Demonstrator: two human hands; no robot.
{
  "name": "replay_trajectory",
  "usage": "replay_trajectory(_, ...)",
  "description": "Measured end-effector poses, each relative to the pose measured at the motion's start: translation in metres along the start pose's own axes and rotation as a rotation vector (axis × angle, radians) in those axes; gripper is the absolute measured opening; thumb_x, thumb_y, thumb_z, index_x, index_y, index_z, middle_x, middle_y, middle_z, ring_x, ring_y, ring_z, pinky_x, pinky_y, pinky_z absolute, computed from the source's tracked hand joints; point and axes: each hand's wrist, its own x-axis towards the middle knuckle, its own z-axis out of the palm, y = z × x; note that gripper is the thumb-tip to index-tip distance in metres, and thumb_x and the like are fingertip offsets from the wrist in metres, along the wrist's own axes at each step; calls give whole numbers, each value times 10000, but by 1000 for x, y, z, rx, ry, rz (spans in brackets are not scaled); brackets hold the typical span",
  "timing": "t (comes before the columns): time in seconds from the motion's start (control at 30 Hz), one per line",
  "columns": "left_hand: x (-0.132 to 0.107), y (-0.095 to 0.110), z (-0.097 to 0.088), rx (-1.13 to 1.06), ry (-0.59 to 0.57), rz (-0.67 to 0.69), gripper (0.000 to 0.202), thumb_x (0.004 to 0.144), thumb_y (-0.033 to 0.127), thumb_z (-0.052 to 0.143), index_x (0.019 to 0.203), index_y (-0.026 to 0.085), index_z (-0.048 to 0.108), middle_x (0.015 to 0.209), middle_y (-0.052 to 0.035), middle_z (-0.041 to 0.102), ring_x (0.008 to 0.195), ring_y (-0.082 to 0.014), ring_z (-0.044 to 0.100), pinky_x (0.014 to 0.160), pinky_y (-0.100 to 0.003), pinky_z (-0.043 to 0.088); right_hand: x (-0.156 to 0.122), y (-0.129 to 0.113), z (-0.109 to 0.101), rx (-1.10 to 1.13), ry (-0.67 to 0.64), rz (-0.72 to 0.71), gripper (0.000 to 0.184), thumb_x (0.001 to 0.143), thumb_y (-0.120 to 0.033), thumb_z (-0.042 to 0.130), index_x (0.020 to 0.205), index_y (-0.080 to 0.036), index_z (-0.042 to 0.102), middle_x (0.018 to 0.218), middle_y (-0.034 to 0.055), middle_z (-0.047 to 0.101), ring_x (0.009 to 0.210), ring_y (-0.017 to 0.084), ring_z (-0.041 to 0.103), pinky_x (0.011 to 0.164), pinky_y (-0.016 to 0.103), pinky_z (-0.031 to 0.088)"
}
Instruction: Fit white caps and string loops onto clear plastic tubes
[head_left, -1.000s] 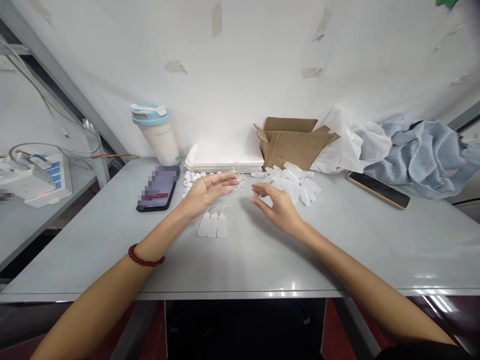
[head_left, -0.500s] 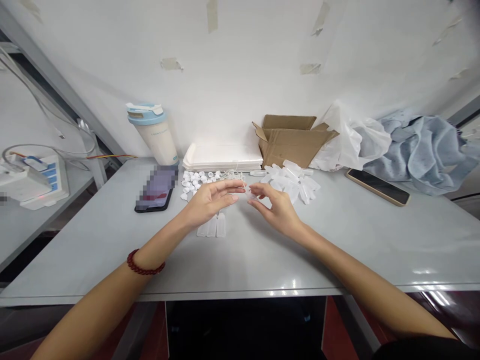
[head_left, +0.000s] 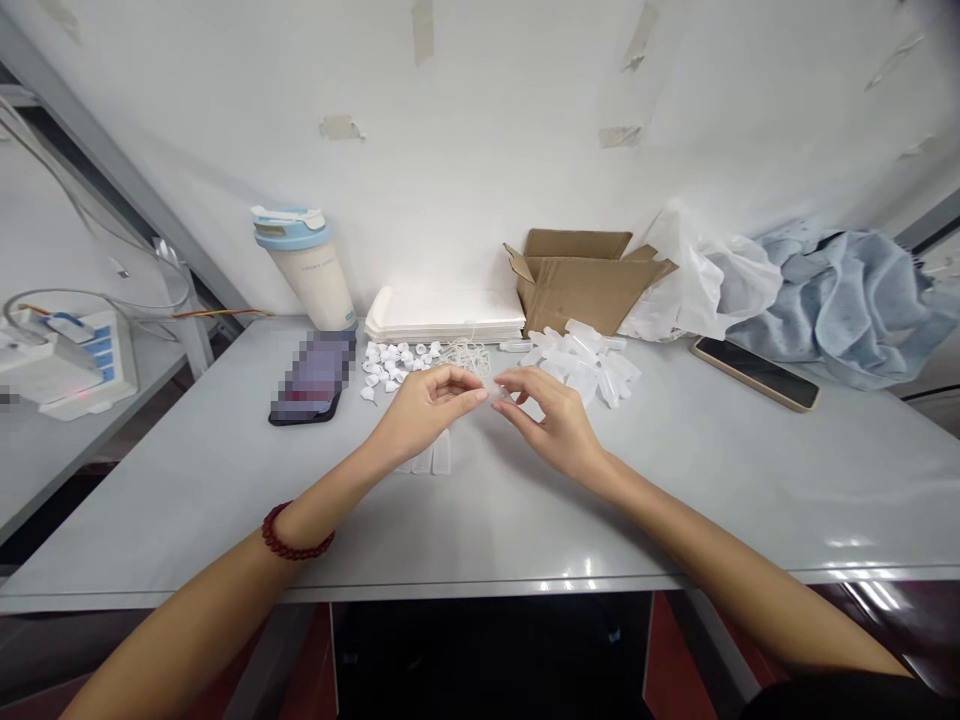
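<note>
My left hand [head_left: 426,408] and my right hand [head_left: 546,420] meet fingertip to fingertip above the grey table [head_left: 225,470]. Both hands are pinched on a small clear part [head_left: 496,393] too small to name. Under my left hand lie three small white bottles with strings [head_left: 433,459], partly hidden. Behind the hands sit a scatter of small white caps [head_left: 388,364], a tangle of white string loops [head_left: 466,353] and a pile of clear small bottles [head_left: 585,362]. A red bead bracelet [head_left: 294,535] is on my left wrist.
A black phone [head_left: 313,382] lies at the left and another phone [head_left: 754,373] at the right. At the back stand a blue-lidded cup [head_left: 304,265], stacked white trays [head_left: 444,315], a cardboard box [head_left: 585,280], a white plastic bag [head_left: 705,280] and blue cloth [head_left: 847,300]. A power strip [head_left: 67,362] sits far left.
Both hands have closed from spread fingers into pinches and come together. They have drawn slightly back toward me over the three small bottles.
</note>
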Motion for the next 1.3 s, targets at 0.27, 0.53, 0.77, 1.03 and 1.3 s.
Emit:
replay_trajectory(0.27,-2,0,4,-125,1,18,229,702,322,751,770,179,585,874,-37,693,851,-196,667,812,-362,543,-2,-3,2,21,26,-64,122,904,-272,578,1001,-207,610,1020,103,674,936,204,643,749,357,559)
replay_trajectory(0.53,-3,0,5,-196,-11,18,320,678,290,763,753,188,470,852,-28,667,828,-172,656,801,-359,546,-3,-5,4,80,16,-51,150,884,-316,615,988,-209,606,961,78,676,856,182,637,718,334,557)
replay_trajectory(0.77,-1,0,-1,-156,8,33,314,682,299,752,774,192,472,874,-29,662,846,-181,658,809,-359,538,-2,-9,2,110,-16,61,216,884,-340,610,1054,-206,625,936,64,700,769,166,676,673,304,572)
replay_trajectory(1.03,-2,1,-2,-29,1,63,182,752,293,695,816,191,558,884,-35,684,862,-199,666,804,-360,542,-1,-11,0,140,-46,94,210,886,-328,603,1044,-207,671,840,46,705,732,158,670,660,294,574)
replay_trajectory(1.3,-9,-5,-2,644,89,672,234,852,209,565,1083,185,593,1108,-117,608,1049,-257,569,897,-424,486,-2,-9,5,424,-1,357,230,790,-347,702,939,-173,689,896,70,730,765,177,698,707,324,585)
